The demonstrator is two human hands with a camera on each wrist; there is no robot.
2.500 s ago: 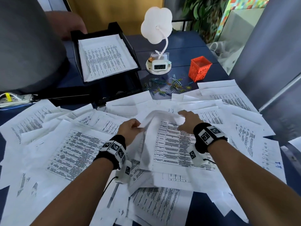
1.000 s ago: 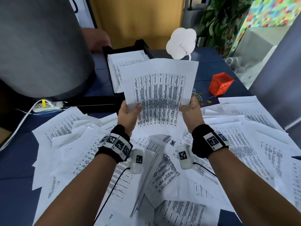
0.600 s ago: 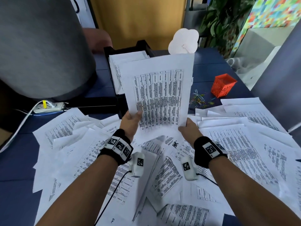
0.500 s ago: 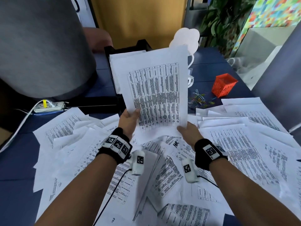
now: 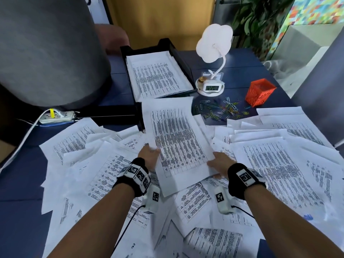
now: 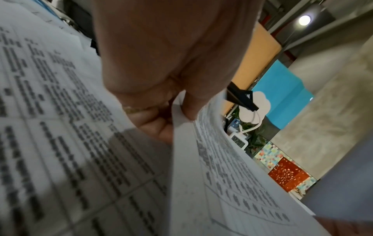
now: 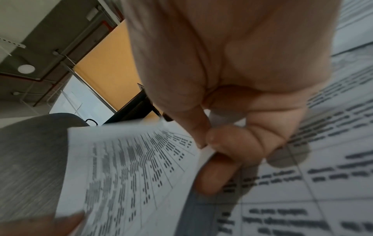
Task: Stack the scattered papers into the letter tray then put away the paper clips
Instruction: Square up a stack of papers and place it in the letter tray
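Left hand [image 5: 150,155] and right hand [image 5: 219,164] each pinch a lower corner of one printed sheet [image 5: 178,138] between thumb and fingers, mid-frame. The letter tray [image 5: 178,53] lies above it; paper clips [image 5: 219,110] lie scattered at right.

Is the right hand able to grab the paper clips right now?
Probably not yet. The right hand is busy pinching the sheet with the left hand. The paper clips lie uncovered farther back beside the orange cup.
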